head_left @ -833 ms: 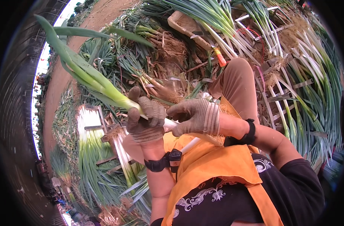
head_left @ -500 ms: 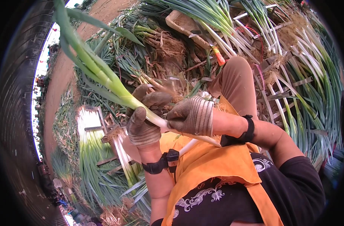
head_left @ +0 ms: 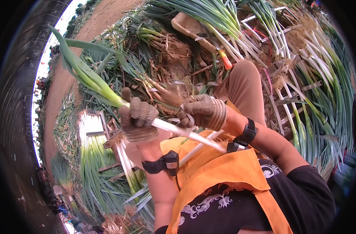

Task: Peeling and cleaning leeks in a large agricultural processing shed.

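Long green onion with a slim white shank and broad green leaves (head_left: 174,130) held slantwise in the air, its pale lower end over the right part of the orange cloth apron (head_left: 213,175), its leaves toward the upper left. Left hand in a brown knit glove (head_left: 139,117): grip wrapped round the shank just below the green. Right hand in a matching glove with a striped cuff (head_left: 204,112): fingers curled just above the shank, apparently pinching a pale thin strip (head_left: 188,117). Onion probably light; shank fairly stiff but apt to bruise or snap if bent hard, perhaps slick where smooth; leaves likely softer, quick to crease. Best hold: the firm white length near the green, closed lightly. A second white shank (head_left: 195,151) lies across the apron, below the held one. Lower end comes near the black band on the right wrist (head_left: 249,132), so little room there. Rightward, the brown-trousered knee (head_left: 246,84) and metal rack bars (head_left: 289,101) crowd the reach; an orange-handled tool (head_left: 225,59) sits just beside the knee. More air toward the upper left, above heaped leaves and the brown earth path (head_left: 65,101).
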`<state>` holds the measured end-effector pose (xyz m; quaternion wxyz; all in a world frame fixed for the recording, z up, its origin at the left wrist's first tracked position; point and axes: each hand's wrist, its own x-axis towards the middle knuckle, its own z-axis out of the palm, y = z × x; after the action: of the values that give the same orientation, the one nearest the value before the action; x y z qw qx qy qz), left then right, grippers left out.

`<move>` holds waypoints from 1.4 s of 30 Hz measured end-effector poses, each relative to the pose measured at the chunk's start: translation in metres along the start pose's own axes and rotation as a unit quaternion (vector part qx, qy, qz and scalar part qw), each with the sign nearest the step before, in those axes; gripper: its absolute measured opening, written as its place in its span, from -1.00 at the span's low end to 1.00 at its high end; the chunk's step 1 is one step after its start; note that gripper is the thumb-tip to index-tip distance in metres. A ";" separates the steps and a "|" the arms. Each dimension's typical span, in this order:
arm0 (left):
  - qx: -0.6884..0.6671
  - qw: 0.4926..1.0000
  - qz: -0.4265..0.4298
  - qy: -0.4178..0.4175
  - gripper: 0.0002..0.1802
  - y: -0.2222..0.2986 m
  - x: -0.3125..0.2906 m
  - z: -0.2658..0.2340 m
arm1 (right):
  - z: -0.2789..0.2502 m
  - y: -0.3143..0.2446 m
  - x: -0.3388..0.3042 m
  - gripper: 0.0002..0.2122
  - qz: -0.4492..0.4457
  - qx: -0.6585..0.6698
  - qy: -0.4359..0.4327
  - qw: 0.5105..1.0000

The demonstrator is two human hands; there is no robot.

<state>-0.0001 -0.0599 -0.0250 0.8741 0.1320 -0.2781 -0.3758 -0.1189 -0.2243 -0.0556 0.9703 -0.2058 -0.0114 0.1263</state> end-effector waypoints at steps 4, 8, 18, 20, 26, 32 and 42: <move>-0.014 1.000 0.017 -0.001 -0.49 0.034 0.002 -0.005 | -0.027 -0.007 -0.008 -0.79 0.032 -0.093 -0.106 0.990; 0.035 0.998 0.051 0.010 -0.51 0.082 -0.016 -0.009 | -0.018 -0.029 -0.051 -0.73 0.057 -0.323 -0.099 0.939; 0.082 0.990 0.111 0.029 -0.56 0.121 -0.028 0.000 | -0.049 -0.038 -0.103 -0.83 0.361 -0.644 -0.108 0.666; 0.071 0.991 0.106 0.030 -0.57 0.131 -0.023 0.004 | -0.049 -0.045 -0.105 -0.81 0.323 -0.722 -0.089 0.605; 0.075 0.991 0.085 0.074 -0.63 0.083 0.003 0.023 | -0.033 -0.015 -0.054 -0.32 0.006 -0.657 -0.057 0.752; 0.163 0.962 0.090 0.200 -0.70 0.120 -0.001 -0.012 | -0.029 -0.013 -0.070 -0.84 0.186 -0.561 -0.047 0.805; 0.182 0.899 0.149 0.370 -0.83 0.103 0.003 -0.063 | -0.038 -0.069 -0.091 -0.43 -0.098 -0.873 -0.012 0.477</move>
<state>0.0985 0.0097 -0.0300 0.9205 0.3754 -0.0150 -0.1077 -0.1881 -0.3229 -0.0599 0.2959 -0.9428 -0.1476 -0.0425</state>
